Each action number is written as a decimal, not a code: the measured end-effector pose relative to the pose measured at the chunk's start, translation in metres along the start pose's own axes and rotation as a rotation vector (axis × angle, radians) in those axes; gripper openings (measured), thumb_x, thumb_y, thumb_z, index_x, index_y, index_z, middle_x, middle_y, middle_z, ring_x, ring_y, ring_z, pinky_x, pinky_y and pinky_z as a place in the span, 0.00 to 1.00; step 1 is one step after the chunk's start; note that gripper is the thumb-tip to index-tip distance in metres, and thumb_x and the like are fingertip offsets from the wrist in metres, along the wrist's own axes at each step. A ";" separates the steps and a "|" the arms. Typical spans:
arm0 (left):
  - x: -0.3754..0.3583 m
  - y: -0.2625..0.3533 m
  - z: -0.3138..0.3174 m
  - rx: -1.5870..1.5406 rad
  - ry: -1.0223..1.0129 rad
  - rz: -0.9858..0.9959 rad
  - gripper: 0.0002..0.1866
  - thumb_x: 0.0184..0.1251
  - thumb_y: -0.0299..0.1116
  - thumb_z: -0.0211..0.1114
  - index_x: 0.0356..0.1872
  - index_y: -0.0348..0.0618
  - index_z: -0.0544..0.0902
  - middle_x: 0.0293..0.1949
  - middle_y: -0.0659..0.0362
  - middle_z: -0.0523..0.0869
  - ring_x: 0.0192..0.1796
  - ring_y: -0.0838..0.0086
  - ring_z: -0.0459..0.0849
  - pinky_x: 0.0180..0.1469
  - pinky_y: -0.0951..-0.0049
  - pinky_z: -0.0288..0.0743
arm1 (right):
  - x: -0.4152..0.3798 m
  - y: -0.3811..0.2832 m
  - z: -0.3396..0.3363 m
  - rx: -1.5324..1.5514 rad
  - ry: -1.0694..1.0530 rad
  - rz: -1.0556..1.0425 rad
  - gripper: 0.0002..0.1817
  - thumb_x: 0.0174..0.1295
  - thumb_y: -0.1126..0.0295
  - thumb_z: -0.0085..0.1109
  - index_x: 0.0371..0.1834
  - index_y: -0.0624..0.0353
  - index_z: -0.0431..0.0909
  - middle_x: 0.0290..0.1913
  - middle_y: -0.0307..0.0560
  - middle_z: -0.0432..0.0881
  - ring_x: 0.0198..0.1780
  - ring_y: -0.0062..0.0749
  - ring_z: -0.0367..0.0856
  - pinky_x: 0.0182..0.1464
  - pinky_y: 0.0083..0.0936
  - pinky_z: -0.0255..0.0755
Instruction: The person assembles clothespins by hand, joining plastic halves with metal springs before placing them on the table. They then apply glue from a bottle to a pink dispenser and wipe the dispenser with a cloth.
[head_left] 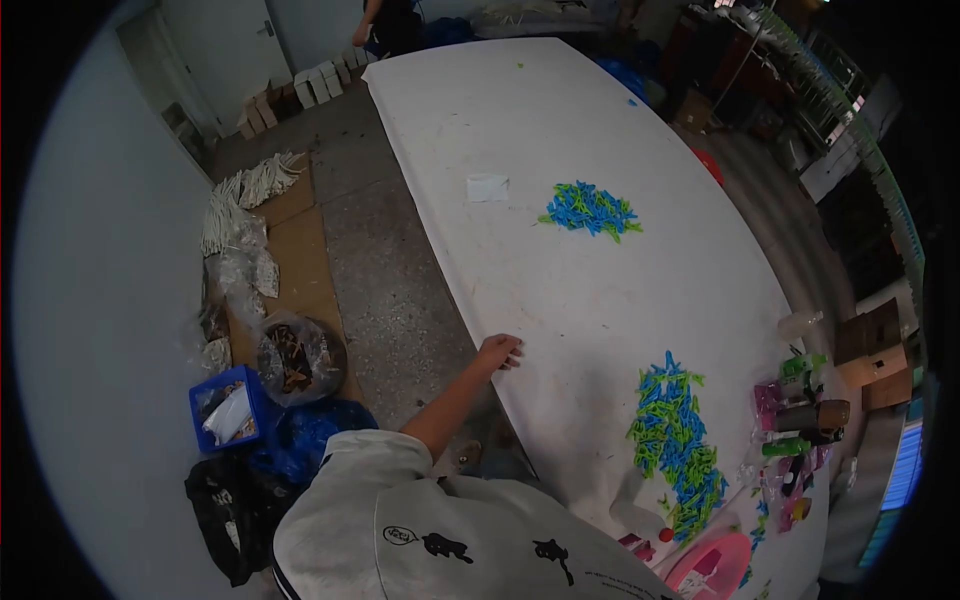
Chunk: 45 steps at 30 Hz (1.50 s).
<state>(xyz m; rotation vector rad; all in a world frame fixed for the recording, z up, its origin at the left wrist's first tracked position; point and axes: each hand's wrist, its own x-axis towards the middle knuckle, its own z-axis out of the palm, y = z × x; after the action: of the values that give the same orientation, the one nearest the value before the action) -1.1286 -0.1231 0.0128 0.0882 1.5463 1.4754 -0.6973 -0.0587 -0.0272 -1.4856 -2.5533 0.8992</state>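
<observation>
Left hand [498, 352] — fingers spread, holding nothing — rests on the white table's [560, 150] near edge.

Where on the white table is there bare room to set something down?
Bare: the stretch between the far clip pile and the near clip pile, and the edge by the left hand. Crowded: the right corner with bottles and the pink basket.

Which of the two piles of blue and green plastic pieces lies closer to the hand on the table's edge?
The long pile near the table's right end, by the bottles; the smaller pile sits farther up the table from the left hand.
</observation>
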 end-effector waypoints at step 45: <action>0.196 0.251 -0.058 0.024 -0.766 -0.039 0.11 0.70 0.36 0.67 0.44 0.39 0.80 0.33 0.64 0.81 0.36 0.82 0.79 0.41 0.76 0.77 | 0.334 -0.455 0.013 0.883 0.217 0.191 0.23 0.71 0.63 0.60 0.64 0.62 0.71 0.43 0.44 0.83 0.44 0.26 0.81 0.48 0.26 0.77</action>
<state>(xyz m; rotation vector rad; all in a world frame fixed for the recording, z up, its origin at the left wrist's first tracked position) -1.4061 0.0236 0.0925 0.5648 0.9291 1.1853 -1.2350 0.0393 0.1140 -1.4023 -1.5161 1.5068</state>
